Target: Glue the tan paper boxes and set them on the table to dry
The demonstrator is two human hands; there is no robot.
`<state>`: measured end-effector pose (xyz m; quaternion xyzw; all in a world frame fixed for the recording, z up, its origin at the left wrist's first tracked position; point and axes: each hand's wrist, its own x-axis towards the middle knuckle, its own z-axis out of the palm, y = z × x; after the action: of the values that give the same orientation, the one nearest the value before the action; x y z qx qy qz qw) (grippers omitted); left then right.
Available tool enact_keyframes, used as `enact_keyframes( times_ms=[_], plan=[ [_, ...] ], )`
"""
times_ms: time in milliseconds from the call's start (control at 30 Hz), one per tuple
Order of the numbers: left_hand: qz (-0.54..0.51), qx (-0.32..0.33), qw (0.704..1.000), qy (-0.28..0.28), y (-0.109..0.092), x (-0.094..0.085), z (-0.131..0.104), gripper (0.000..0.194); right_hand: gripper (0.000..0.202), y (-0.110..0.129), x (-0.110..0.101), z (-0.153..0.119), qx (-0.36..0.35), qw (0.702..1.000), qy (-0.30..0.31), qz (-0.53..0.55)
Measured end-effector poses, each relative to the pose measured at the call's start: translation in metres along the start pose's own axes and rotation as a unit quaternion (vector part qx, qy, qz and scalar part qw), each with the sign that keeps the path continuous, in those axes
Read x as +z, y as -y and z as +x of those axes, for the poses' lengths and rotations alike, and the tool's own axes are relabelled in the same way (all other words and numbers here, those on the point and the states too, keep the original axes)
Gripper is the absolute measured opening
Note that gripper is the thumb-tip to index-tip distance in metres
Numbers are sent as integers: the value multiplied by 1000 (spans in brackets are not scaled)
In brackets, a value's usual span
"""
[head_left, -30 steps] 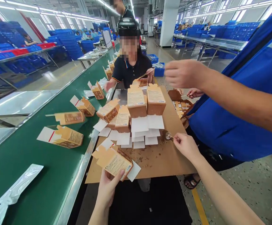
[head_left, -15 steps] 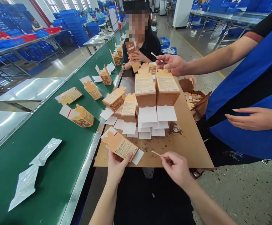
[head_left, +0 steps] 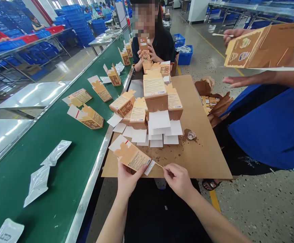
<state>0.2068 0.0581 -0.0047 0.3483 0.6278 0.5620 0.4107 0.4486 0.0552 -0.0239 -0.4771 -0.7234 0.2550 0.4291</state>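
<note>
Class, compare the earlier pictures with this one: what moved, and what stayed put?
The right hand drew its thin stick back from the small glue cup to the white flap of the carton. The left hand kept its grip on that carton. The co-worker in blue lifted a carton. The stacked cartons stayed.

I log the carton (head_left: 133,157) in my left hand (head_left: 126,180) as tan kraft with a pale printed label, white flaps and a short red stripe. At 12 o'clock, stacked cartons (head_left: 155,92) show the same tan with white flaps. Board (head_left: 207,158): plain brown, dark brown stains. At 9 o'clock, belt (head_left: 60,189): dark green; pouches (head_left: 48,165): silvery clear. At 3 o'clock, apron (head_left: 271,128): solid blue.
</note>
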Motion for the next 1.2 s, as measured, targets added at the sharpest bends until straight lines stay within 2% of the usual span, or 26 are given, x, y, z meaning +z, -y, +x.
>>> enact_keyframes(
  times_ms=[100,233,400,500,600,667,700,767,867,900,967,1067,1200],
  plan=[
    [76,32,997,0,7,-3,-4,93,28,1,-14,-6,17,999,-27,14],
    [189,76,978,-45,17,-3,-14,88,30,4,-31,-12,43,998,-42,9],
    [244,93,962,-85,34,3,-25,76,30,8,-41,-14,62,996,-61,4],
    [265,94,956,-85,41,7,-24,75,30,9,-41,-12,54,996,-66,9],
    [286,97,948,-102,36,3,-10,76,31,9,-41,-8,38,997,-69,19],
    [298,92,941,-132,24,-12,6,77,32,9,-43,-7,27,996,-77,17],
    [299,84,938,-155,15,-25,15,79,32,9,-45,-7,22,996,-84,14],
    [284,60,929,-229,-4,-63,33,87,31,9,-51,-9,14,995,-96,9],
    [233,59,905,-352,-28,-131,53,98,28,6,-58,-14,10,994,-109,7],
    [224,57,899,-372,-32,-152,58,101,27,5,-60,-15,10,994,-112,8],
    [224,28,900,-373,-34,-182,66,103,26,3,-61,-15,13,993,-112,13],
    [229,-23,911,-343,-26,-200,76,100,27,4,-59,-12,23,994,-101,26],
    [239,-22,908,-343,-19,-196,87,95,27,8,-57,-2,33,994,-101,31]
  ],
)
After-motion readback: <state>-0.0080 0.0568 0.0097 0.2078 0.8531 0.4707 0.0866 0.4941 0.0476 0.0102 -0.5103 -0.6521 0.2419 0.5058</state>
